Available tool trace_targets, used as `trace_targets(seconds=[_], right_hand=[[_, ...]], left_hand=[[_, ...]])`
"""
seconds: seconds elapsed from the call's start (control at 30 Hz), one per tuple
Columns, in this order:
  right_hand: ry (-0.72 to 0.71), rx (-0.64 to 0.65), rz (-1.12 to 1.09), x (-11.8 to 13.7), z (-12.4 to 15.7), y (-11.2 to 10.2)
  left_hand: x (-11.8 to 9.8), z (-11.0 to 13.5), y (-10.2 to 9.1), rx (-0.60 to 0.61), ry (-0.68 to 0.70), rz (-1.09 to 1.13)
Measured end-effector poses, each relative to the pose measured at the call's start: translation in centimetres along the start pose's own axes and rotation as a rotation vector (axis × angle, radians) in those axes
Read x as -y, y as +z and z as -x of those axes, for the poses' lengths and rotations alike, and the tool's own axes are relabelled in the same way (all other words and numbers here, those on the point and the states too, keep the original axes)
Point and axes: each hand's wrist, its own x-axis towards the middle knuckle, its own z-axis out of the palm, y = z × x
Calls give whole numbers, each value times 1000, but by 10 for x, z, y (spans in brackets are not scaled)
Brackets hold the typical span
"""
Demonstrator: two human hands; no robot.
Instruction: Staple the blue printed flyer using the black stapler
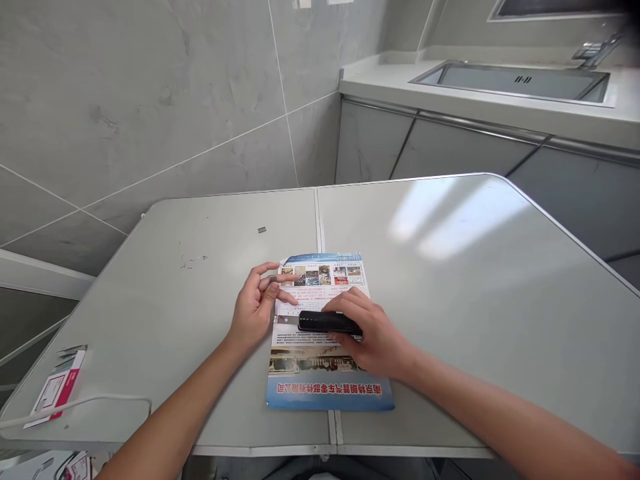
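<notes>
A colour-printed leaflet [325,373] with photos and a blue band lies on the grey folding table [450,280], near its front edge. My right hand [373,337] is closed over a black stapler [327,323], which lies across the leaflet with its metal nose at the left edge of the paper. My left hand [257,303] rests at the leaflet's left edge beside the stapler's nose, fingers spread and holding nothing.
A small staple strip [261,230] and scattered loose staples [193,261] lie farther back on the table. A red-and-white card [57,388] and a white cable [75,403] sit at the front left corner. A counter with a steel sink [515,80] stands behind.
</notes>
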Motion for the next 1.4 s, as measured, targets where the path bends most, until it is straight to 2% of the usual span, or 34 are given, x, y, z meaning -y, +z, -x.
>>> trace_targets(seconds=[0.1,0.17,0.27,0.33,0.4,0.5,0.67,0.87,0.93,1.0,1.07,1.13,1.2,1.27,1.4], right_hand=[[11,49,14,-3,0,2],[6,74,41,-5,0,0],[-81,39,129,-4,-1,-6],[-186,-8,220,-2,-1,-9],[-295,-20,315,0,-1,-10],[-392,28,377,3,-2,-10],[-438,50,322,2,-2,-9],[-444,2,227,4,-3,-7],[-399,-87,160,-1,-8,-15],[-278,-247,141,-14,-14,-32],[-73,-413,186,-34,-19,-56],[158,-493,216,-60,-21,-78],[381,-495,246,-85,-21,-94],[501,-415,261,-104,-20,-101],[441,-274,338,-122,-21,-95]], left_hand=[[-1,4,1,40,120,-195],[0,4,0,41,245,-328],[3,4,-4,45,444,-459],[6,4,-7,100,505,-509],[7,6,-8,174,502,-522],[6,7,-8,241,462,-478],[2,7,-9,301,418,-470],[2,8,-8,299,535,-514],[2,7,-8,208,561,-548],[3,4,-8,34,518,-622],[4,-2,-10,-133,407,-718],[7,-9,-13,-226,290,-802],[10,-16,-17,-257,206,-846],[14,-21,-21,-265,146,-858],[20,-25,-23,-245,76,-844]])
